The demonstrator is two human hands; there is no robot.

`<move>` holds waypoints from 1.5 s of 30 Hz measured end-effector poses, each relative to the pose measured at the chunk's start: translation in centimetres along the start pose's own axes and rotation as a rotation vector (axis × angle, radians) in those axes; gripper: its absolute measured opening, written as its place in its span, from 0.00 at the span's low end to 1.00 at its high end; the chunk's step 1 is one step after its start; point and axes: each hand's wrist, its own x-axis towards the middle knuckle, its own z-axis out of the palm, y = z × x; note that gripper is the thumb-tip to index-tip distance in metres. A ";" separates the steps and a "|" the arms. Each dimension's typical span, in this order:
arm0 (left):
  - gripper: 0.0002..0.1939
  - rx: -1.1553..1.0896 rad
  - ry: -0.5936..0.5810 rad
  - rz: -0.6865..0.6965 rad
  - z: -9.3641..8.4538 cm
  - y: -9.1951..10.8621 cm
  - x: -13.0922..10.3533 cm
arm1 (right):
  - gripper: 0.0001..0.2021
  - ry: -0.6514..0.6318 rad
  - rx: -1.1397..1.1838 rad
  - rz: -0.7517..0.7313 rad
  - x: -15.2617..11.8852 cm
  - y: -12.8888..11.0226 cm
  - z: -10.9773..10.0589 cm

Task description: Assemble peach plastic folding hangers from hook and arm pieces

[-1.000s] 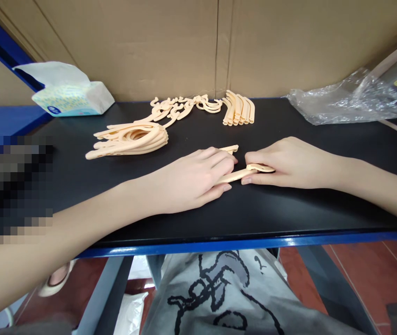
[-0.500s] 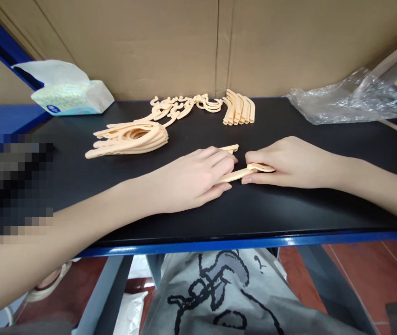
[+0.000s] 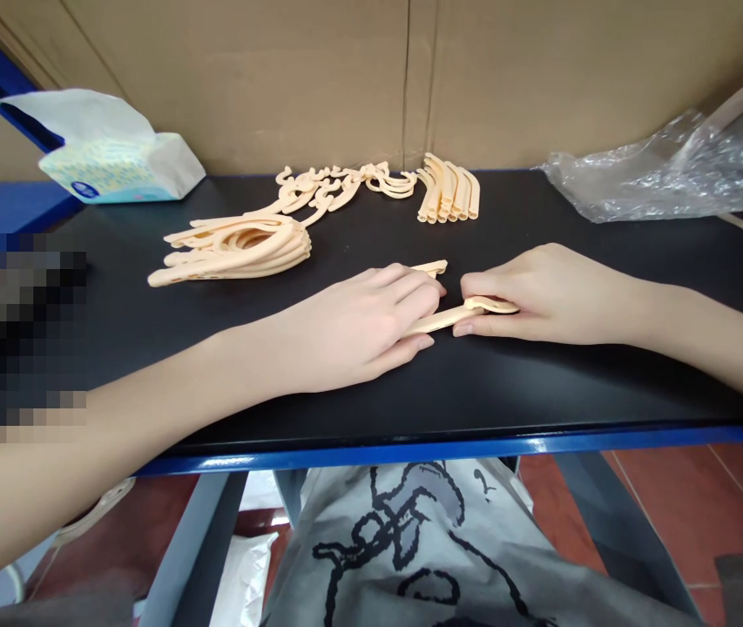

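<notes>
Near the middle of the black table (image 3: 345,409), my left hand (image 3: 371,326) is wrapped over a cream plastic piece (image 3: 440,320), whose other arm pokes out beyond my knuckles. My right hand (image 3: 528,300) pinches the right end of the same piece, where a small curved cream part (image 3: 492,305) lies against it between thumb and fingers. Most of the piece is hidden under my left palm. Behind my left hand lies a stack of cream looped pieces (image 3: 240,248). Farther back are small cream hooks (image 3: 319,187) and a row of short curved cream tubes (image 3: 448,192).
A tissue pack (image 3: 123,165) sits at the back left, and a clear plastic bag (image 3: 645,178) at the back right. A brown panel (image 3: 306,78) rises behind the table. The blue front edge (image 3: 371,455) runs close below my forearms. A blurred dark object is at the left.
The view has shifted slightly, so the table's contents appear a little higher. Both hands keep their hold on the cream piece with hardly any visible movement.
</notes>
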 end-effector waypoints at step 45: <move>0.12 -0.010 -0.010 -0.014 0.0 0.0 -0.1 | 0.26 -0.027 0.014 0.026 0.0 -0.2 -0.3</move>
